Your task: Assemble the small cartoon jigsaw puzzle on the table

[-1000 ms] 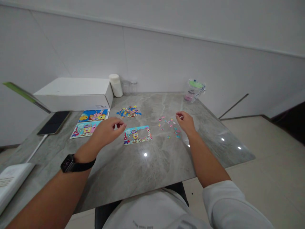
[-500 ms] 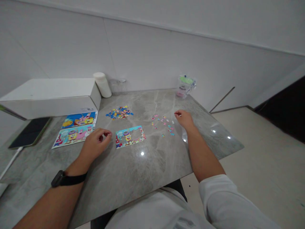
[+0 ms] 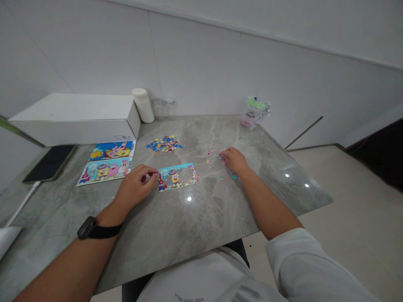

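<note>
A partly assembled cartoon puzzle (image 3: 178,176) lies on the grey marble table (image 3: 195,218), with an unfilled gap at its right side. My left hand (image 3: 136,188) rests just left of it, fingers curled in a loose pinch at its left edge. My right hand (image 3: 234,160) lies among scattered pink and blue loose pieces (image 3: 213,157), fingertips pressed down on one of them. A pile of blue and yellow pieces (image 3: 164,144) sits further back. A black watch (image 3: 88,227) is on my left wrist.
Two finished cartoon puzzles (image 3: 108,161) lie at the left. Behind them stands a long white box (image 3: 75,119), with a white jar (image 3: 143,105) and clear jars beside it. A dark phone (image 3: 50,162) lies far left. A plastic bag (image 3: 254,113) sits at the back right.
My right hand has slid left into the scattered pieces and lowered onto them. My left hand dropped to the table beside the puzzle's left edge. The camera view shifted slightly.
</note>
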{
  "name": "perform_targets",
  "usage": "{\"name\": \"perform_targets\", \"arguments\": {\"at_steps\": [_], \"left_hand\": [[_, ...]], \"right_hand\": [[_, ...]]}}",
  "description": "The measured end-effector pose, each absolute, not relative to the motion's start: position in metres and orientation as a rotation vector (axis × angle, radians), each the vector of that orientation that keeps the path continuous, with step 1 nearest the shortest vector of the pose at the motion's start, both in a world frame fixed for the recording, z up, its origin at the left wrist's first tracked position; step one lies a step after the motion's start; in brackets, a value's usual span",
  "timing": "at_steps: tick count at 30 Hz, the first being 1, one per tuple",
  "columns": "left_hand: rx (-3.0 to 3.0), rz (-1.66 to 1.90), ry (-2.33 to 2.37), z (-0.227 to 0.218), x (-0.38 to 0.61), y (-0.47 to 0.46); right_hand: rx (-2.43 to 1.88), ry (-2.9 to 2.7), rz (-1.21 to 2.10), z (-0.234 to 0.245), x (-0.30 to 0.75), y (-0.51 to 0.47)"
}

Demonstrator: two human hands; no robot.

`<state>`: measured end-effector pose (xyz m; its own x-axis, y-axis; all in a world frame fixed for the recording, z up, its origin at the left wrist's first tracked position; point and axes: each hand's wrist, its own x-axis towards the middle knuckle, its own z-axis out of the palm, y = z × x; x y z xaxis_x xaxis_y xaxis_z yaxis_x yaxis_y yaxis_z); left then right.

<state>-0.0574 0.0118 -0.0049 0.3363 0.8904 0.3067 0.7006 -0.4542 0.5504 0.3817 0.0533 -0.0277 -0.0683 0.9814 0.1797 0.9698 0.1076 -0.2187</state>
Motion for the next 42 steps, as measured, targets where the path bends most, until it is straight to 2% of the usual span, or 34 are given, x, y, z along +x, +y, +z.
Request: {"name": "perform_targets", "arguments": {"at_steps": [13, 28, 37, 42], "left_hand": [[2.270, 0.860, 1.399, -0.008, -0.057, 0.012], [2.254, 0.861, 1.394, -0.003, -0.054, 0.008], [2.250, 0.866, 1.405, -0.004, -0.053, 0.008], [2.248, 0.875, 1.412, 0.000, -0.052, 0.007]], "right_hand": [[-1.940, -2.139, 0.124, -0.033, 0.395, 0.054], [-1.908, -1.978, 0.030, -0.028, 0.385, 0.051], [-1.699, -2.236, 0.121, -0.023, 0.354, 0.048], [-1.783, -2.279, 0.125, -0.023, 0.335, 0.051]]}}
